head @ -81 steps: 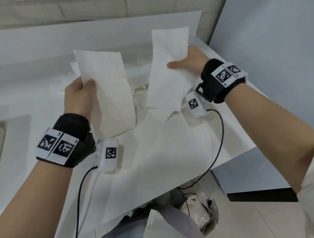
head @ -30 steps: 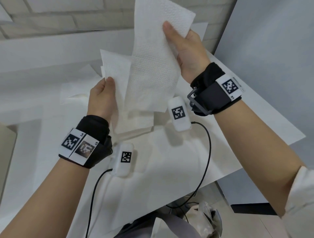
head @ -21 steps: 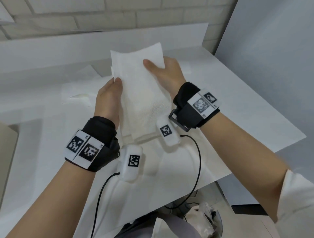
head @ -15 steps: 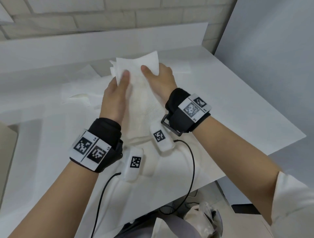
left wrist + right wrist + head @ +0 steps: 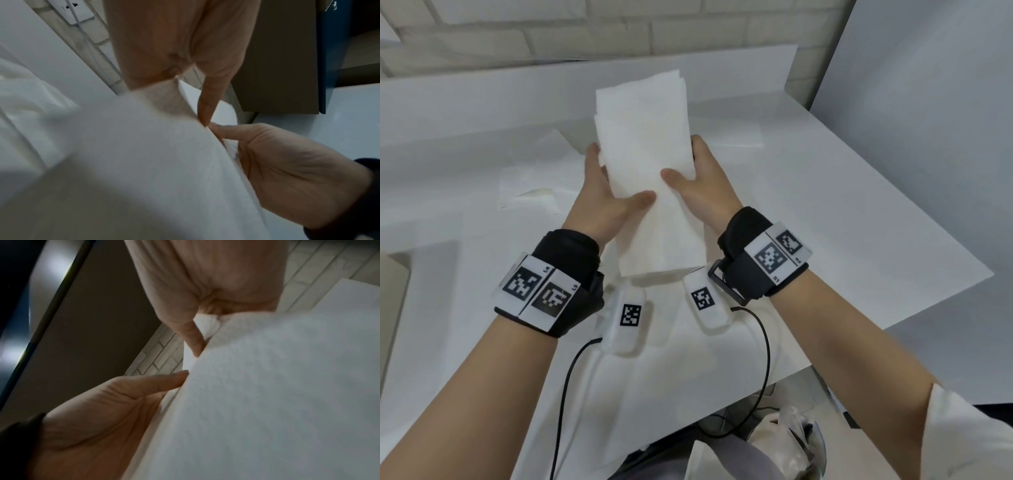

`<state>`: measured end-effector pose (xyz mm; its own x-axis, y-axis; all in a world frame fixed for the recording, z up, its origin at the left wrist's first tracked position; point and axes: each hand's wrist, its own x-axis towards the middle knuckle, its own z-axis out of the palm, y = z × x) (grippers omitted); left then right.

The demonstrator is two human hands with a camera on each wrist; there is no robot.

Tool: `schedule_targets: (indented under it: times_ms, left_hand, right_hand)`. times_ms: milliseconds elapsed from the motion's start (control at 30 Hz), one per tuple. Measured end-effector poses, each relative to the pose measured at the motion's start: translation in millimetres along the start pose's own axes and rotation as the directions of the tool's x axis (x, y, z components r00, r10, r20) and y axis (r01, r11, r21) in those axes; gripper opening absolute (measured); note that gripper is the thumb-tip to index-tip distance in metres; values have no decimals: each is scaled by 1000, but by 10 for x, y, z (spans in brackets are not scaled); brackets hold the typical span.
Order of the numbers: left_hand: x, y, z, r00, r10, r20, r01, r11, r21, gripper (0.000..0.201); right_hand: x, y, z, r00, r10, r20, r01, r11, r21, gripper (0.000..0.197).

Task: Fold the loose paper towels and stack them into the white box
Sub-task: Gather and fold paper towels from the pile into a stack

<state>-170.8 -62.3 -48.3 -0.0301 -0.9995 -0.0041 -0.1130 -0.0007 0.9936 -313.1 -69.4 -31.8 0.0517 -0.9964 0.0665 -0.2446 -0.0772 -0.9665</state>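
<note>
A folded stack of white paper towels [image 5: 647, 137] stands upright above the table, held from both sides. My left hand [image 5: 616, 178] grips its left edge, thumb across the front and fingers behind. My right hand [image 5: 688, 164] grips the right edge the same way. In the left wrist view the left hand's fingers [image 5: 207, 100] pinch the towel [image 5: 133, 162] beside the right hand [image 5: 287, 170]. The right wrist view shows the right hand's thumb [image 5: 193, 337] on the towel [image 5: 267, 386], with the left hand [image 5: 102, 410] below. I see no white box.
Loose paper towels lie on the table at the left [image 5: 530, 195] and far right [image 5: 736, 137]. The white-covered table [image 5: 859, 222] ends in a corner at the right. A beige object [image 5: 390, 308] shows at the left edge. A bag [image 5: 784, 442] sits below the front edge.
The hands brought two separate towels together into one stack, lowered it toward the table, and now hold it raised upright with thumbs on its front.
</note>
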Motion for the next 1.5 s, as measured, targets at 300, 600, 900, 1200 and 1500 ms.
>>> schedule_targets:
  times_ms: [300, 600, 900, 1200, 1500]
  left_hand:
    - [61, 149, 197, 983, 180, 29, -180, 935, 304, 47]
    - [-9, 161, 521, 932, 347, 103, -356, 931, 84, 70]
    - [42, -8, 604, 981, 174, 81, -182, 978, 100, 46]
    - [18, -45, 565, 990, 128, 62, -134, 983, 123, 48]
    - [62, 43, 416, 970, 175, -167, -138, 968, 211, 71]
  right_hand:
    - [-12, -21, -122, 996, -89, 9, 90, 994, -65, 42]
    - [-86, -36, -164, 936, -278, -215, 309, 942, 127, 29]
    - [-142, 185, -242, 996, -60, -69, 62, 998, 19, 26]
    - [-202, 281, -275, 996, -4, -88, 1, 999, -37, 27]
    - [-151, 133, -485, 974, -196, -113, 150, 934, -325, 12]
